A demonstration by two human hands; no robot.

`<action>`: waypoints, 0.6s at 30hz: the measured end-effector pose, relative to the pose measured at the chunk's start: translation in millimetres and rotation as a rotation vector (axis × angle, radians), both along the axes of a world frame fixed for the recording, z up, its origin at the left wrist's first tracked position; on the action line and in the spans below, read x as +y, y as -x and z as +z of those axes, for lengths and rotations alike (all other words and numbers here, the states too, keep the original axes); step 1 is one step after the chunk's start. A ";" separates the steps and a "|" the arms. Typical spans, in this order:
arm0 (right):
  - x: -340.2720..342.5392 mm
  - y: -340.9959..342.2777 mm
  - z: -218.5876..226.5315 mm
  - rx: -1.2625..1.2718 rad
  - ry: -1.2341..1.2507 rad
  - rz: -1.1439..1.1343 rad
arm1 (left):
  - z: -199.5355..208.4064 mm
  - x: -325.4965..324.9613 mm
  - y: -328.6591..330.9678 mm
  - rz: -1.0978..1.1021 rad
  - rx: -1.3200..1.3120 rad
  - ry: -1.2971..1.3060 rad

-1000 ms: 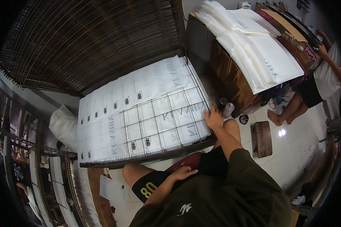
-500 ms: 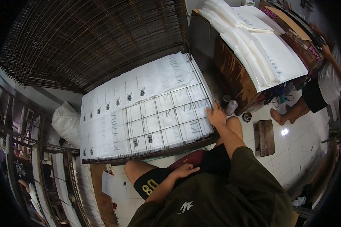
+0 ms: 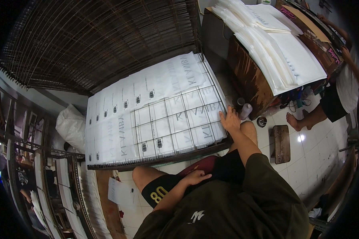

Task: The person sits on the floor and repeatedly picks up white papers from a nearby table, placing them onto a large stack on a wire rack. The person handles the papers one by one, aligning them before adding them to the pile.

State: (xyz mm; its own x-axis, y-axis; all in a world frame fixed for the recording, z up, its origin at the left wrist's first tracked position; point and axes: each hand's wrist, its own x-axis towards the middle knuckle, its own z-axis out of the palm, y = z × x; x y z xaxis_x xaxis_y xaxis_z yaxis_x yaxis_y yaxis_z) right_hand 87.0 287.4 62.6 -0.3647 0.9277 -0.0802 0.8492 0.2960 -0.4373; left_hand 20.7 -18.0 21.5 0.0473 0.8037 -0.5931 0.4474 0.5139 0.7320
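- Sheets [image 3: 121,97], white and printed, lie flat on the low rack [image 3: 205,148] in front of the seated person; some lie under its thin wire grid, others lie over it.
- Right hand [image 3: 230,121] at the rack's near right corner, grip released, fingers spread and pointing away from the body; whether the fingertips touch the frame I cannot tell.
- Left hand [image 3: 197,177] lies loosely across the lap, grip released and relaxed.
- Just beyond the right hand, a pale bottle [image 3: 246,110] and a cup [image 3: 241,102] stand close together on the floor, with a small dark dish [image 3: 261,122] near them.
- Farther right, a low wooden stool [image 3: 281,144] stands on white, glossy floor tiles [image 3: 303,153], which catch a bright reflection.
- Behind the bottle is a brown wooden table [image 3: 243,65], its side scuffed, heaped with more white stacks [image 3: 267,47].
- Far right, a barefoot co-worker [image 3: 333,104] in dark shorts.
- Above the sheets, many rusty wire racks [image 3: 107,44] tilt upward.
- At left, a crumpled white bag [image 3: 70,125] beside the rack and metal shelving [image 3: 75,179] along the edge.
- Lower left, one loose sheet [image 3: 119,191] near the shelving.
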 end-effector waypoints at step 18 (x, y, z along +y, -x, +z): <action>39.8 -17.2 -68.5 0.577 0.012 -0.517 | 7.9 4.9 -1.9 -0.019 0.025 -0.018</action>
State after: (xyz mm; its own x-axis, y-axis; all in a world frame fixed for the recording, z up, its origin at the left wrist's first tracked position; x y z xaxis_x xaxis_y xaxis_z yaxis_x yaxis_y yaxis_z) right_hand 104.3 327.2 -6.0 0.1272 0.9917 -0.0201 0.5147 -0.0833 -0.8533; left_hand 22.6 -13.1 29.4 0.0482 0.8133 -0.5799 0.4752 0.4920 0.7295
